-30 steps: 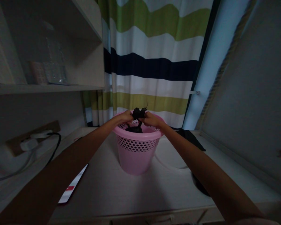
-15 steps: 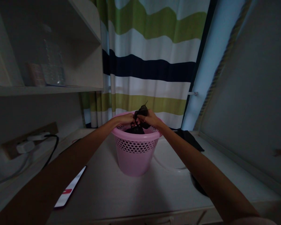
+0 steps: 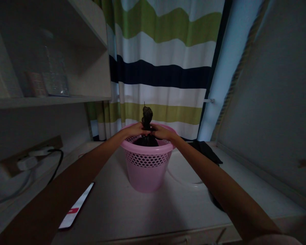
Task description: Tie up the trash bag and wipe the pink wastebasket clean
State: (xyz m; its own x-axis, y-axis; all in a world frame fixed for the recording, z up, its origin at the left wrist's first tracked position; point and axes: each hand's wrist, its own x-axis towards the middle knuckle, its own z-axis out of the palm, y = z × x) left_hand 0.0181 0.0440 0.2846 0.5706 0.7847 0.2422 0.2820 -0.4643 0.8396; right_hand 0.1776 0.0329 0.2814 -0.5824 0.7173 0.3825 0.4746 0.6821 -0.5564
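The black bag (image 3: 147, 115) has straightened upright, apparently bunched together. Left hand (image 3: 135, 130) and right hand (image 3: 162, 132), nearly closed, pinch its neck (over the pink basket (image 3: 146, 177)).

Black bag (image 3: 147, 116), gathered upright; in pink basket (image 3: 146, 176).
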